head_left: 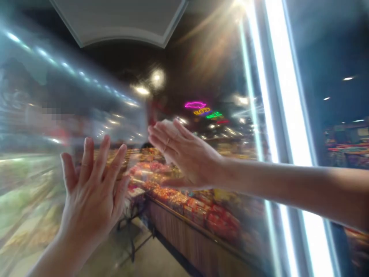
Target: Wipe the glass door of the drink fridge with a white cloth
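Observation:
My left hand [90, 192] is raised at the lower left with its fingers spread and its back toward me. My right hand [190, 157] reaches in from the right, higher and farther to the middle, with fingers stretched out to the left and thumb apart. No held object shows in either hand. Both appear to be up against or close to a clear surface; I cannot tell whether they touch it. Behind the hands lies a long display counter [178, 231] with a wooden front, piled with red and orange packaged goods [173, 194], partly hidden by my right hand.
Bright vertical light strips [288, 96] run down the right side. A blurred shelf of greenish goods [23, 196] stands at the left under a row of small lights. Dark metal legs [132, 238] stand on the pale floor [144, 259]. Neon signs [203, 111] glow farther back.

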Action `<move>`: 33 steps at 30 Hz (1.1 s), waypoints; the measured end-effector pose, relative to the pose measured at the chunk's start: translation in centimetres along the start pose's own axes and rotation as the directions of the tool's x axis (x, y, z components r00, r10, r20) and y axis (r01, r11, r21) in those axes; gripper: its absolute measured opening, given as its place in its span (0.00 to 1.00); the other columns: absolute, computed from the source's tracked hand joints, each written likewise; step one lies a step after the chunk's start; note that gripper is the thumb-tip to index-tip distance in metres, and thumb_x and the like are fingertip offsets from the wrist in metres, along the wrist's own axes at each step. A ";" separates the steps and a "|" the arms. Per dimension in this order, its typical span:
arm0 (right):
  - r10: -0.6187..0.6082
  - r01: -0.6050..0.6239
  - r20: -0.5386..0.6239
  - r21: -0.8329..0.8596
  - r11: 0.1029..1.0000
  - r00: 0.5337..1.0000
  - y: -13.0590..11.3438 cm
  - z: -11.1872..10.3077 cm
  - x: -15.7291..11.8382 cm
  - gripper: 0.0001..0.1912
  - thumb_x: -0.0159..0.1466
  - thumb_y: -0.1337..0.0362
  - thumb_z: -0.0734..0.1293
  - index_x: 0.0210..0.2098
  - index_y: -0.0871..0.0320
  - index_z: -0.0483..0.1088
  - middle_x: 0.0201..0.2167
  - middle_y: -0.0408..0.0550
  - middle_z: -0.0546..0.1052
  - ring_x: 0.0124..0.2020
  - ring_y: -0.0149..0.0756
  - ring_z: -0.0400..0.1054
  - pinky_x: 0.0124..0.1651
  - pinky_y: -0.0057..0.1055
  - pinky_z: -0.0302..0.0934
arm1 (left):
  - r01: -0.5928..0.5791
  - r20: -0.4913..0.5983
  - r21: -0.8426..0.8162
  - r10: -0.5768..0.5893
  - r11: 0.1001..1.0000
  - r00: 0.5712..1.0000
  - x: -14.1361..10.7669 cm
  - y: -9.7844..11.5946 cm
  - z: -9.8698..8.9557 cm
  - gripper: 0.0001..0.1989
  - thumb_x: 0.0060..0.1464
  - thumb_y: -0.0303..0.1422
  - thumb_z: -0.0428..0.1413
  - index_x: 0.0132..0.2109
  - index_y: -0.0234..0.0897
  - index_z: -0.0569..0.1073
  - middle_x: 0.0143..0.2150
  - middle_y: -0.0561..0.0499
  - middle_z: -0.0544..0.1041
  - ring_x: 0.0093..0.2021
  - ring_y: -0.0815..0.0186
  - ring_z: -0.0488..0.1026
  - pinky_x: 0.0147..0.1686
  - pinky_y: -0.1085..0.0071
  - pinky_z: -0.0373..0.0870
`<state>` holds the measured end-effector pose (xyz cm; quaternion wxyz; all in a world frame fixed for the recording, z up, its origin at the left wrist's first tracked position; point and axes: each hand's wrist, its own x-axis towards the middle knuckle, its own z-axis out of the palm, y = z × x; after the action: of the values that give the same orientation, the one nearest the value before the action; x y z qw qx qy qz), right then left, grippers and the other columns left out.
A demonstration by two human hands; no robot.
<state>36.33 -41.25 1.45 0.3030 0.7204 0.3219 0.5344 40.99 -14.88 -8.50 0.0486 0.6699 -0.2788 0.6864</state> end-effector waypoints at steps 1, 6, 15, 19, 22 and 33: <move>-0.043 0.043 0.002 0.006 0.999 0.999 -0.6 0.4 0.5 0.58 0.67 0.28 0.49 0.77 0.71 0.41 0.78 0.60 0.47 0.79 0.52 0.38 0.80 0.55 0.34 | 0.000 -0.002 0.000 0.000 1.000 1.000 -0.3 -0.6 -0.1 0.38 0.68 0.34 0.50 0.78 0.51 0.41 0.80 0.45 0.43 0.79 0.44 0.38 0.74 0.34 0.33; 0.059 -0.060 -0.054 -0.021 0.998 0.997 -1.7 1.2 3.2 0.57 0.68 0.29 0.50 0.77 0.62 0.24 0.78 0.59 0.45 0.79 0.54 0.36 0.78 0.61 0.34 | 0.021 -0.005 -0.004 -0.021 1.000 1.000 -1.2 -3.2 -0.6 0.37 0.68 0.36 0.48 0.78 0.52 0.40 0.81 0.46 0.41 0.79 0.43 0.37 0.74 0.33 0.33; 0.001 -0.004 -0.053 -0.071 0.997 0.999 -4.1 2.3 6.7 0.55 0.69 0.31 0.49 0.77 0.64 0.25 0.78 0.59 0.47 0.79 0.51 0.37 0.79 0.57 0.35 | 0.025 -0.035 -0.023 -0.026 0.999 0.999 -2.1 -7.3 -1.3 0.38 0.67 0.36 0.50 0.77 0.54 0.41 0.80 0.48 0.43 0.79 0.44 0.38 0.74 0.30 0.34; 0.025 -0.027 -0.060 -0.045 0.999 0.998 -6.4 3.0 8.1 0.57 0.68 0.29 0.48 0.77 0.67 0.29 0.78 0.61 0.46 0.79 0.51 0.34 0.79 0.56 0.30 | 0.019 -0.045 -0.024 -0.021 1.000 0.999 -2.5 -8.7 -1.9 0.38 0.67 0.36 0.50 0.77 0.54 0.43 0.80 0.49 0.43 0.79 0.44 0.38 0.74 0.31 0.34; -0.111 0.111 -0.023 0.000 0.994 0.994 -8.7 3.7 8.9 0.59 0.66 0.28 0.53 0.77 0.65 0.28 0.78 0.55 0.47 0.80 0.45 0.33 0.80 0.50 0.27 | 0.043 -0.008 -0.007 -0.043 0.999 0.999 -2.9 -9.6 -2.7 0.38 0.68 0.35 0.49 0.77 0.54 0.41 0.81 0.50 0.40 0.79 0.44 0.37 0.75 0.32 0.34; -0.210 0.214 0.060 -0.073 0.974 0.976 -13.5 4.4 13.6 0.57 0.65 0.27 0.46 0.76 0.65 0.48 0.77 0.51 0.46 0.79 0.44 0.39 0.80 0.47 0.36 | 0.077 0.013 0.035 -0.077 0.996 0.997 -5.2 -14.0 -4.0 0.38 0.68 0.35 0.49 0.77 0.55 0.40 0.81 0.50 0.38 0.79 0.46 0.33 0.75 0.33 0.31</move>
<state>41.75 -22.68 -2.33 0.3947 0.6831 0.3678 0.4923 44.12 0.27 -8.74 0.0614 0.6856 -0.2413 0.6840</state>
